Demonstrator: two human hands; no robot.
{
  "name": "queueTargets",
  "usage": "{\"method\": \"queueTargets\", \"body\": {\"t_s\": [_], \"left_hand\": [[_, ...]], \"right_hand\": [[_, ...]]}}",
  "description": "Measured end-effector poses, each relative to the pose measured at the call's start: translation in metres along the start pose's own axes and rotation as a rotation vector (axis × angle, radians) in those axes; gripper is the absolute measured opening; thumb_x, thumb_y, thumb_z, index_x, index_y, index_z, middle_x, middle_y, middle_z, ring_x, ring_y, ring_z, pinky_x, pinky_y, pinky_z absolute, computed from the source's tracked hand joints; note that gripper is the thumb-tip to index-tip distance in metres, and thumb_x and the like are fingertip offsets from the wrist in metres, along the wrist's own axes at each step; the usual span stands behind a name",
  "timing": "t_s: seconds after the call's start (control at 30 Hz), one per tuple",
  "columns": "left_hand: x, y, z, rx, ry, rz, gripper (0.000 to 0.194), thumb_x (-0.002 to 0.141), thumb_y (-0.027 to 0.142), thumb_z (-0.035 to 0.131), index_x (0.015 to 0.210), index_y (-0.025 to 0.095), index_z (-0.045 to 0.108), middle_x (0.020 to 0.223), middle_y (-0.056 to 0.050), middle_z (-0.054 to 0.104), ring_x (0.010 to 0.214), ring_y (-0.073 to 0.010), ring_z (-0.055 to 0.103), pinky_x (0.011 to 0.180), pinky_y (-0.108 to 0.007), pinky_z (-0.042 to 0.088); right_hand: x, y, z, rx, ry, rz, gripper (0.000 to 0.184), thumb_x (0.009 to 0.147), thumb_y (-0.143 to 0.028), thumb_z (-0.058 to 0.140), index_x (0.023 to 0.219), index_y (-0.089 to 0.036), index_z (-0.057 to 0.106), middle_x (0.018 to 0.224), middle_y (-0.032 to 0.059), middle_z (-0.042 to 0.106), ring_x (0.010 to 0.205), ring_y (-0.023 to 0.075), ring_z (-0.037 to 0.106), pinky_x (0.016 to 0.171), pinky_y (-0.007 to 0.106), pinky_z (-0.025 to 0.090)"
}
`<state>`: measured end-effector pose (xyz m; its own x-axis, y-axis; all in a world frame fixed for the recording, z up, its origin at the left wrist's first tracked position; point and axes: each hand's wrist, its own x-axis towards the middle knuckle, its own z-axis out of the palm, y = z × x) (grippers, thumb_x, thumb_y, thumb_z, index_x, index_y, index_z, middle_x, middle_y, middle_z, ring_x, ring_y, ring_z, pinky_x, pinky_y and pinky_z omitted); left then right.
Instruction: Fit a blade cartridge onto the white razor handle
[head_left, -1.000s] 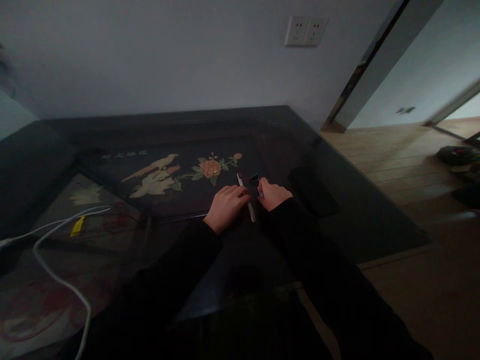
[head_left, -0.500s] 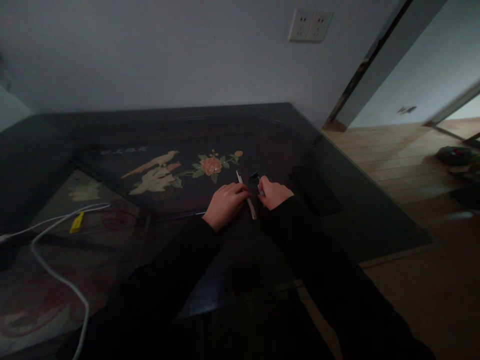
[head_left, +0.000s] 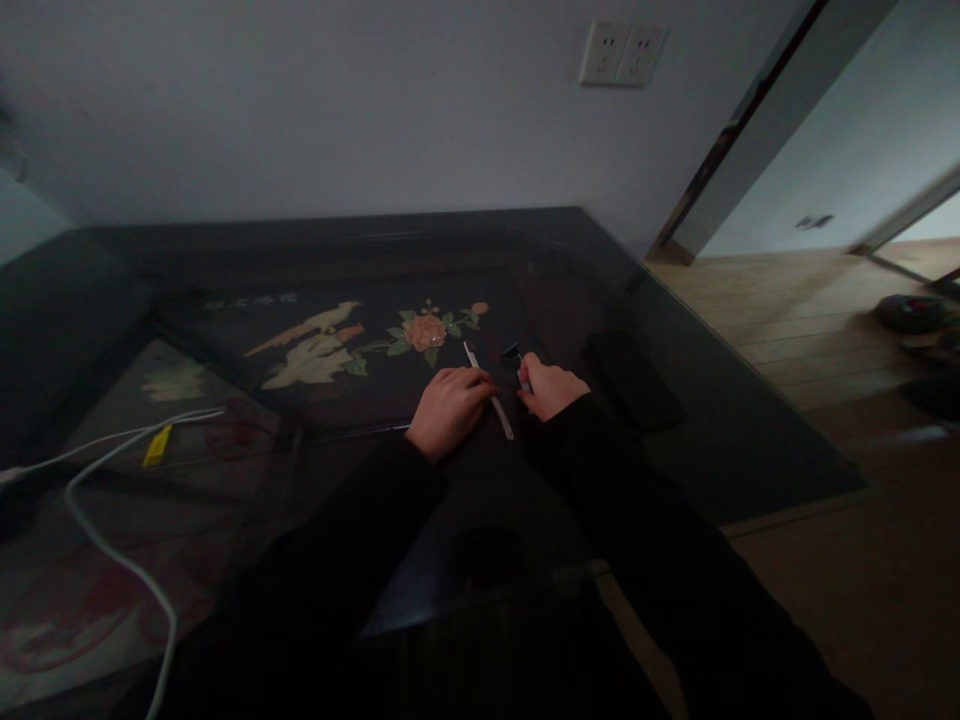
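Slanting across counter (head_left: 735, 430), slim white stick (head_left: 502, 418) looks light, stiff, perhaps slippery; best taken mid-length, where left hand (head_left: 446, 408) has grip clasping it. Right hand (head_left: 553, 388) grip: clenched round razor-like tool (head_left: 511, 353).

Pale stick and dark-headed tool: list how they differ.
The pale stick is light at both visible ends; the dark-headed tool has a dark head on a greyish handle.
The stick is narrow where it shows; the tool widens at its head.
The left hand covers the stick's middle; the right hand grips the tool's handle.
Each has a hand on it.
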<state>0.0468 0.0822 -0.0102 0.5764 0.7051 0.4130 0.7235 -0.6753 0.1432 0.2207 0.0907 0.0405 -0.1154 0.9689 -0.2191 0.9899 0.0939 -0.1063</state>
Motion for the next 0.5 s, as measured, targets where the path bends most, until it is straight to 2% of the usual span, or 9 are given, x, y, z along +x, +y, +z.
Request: {"method": "queueTargets", "body": {"t_s": [0.3, 0.5], "left_hand": [[0.0008, 0.0041, -0.0025, -0.019, -0.003, -0.015, 0.02, 0.085, 0.012, 0.052, 0.097, 0.019, 0.067, 0.105, -0.007, 0.069, 0.097, -0.0223, 0.063, 0.085, -0.037, 0.045], [0.0, 0.0058, -0.0017, -0.026, 0.044, -0.011, 0.018, 0.088, 0.018, 0.051, 0.096, 0.018, 0.068, 0.105, -0.007, 0.07, 0.096, -0.0221, 0.063, 0.087, -0.038, 0.046]], "right_hand": [[0.0004, -0.0013, 0.0011, 0.006, 0.009, 0.002, 0.024, 0.086, -0.028, 0.051, 0.109, -0.021, 0.049, 0.105, 0.0131, 0.069, 0.098, 0.0331, 0.067, 0.075, 0.039, 0.048], [0.0009, -0.0015, 0.0024, 0.007, 0.031, -0.001, 0.023, 0.087, -0.026, 0.051, 0.109, -0.02, 0.049, 0.104, 0.0134, 0.069, 0.098, 0.0329, 0.067, 0.074, 0.039, 0.049]]}}
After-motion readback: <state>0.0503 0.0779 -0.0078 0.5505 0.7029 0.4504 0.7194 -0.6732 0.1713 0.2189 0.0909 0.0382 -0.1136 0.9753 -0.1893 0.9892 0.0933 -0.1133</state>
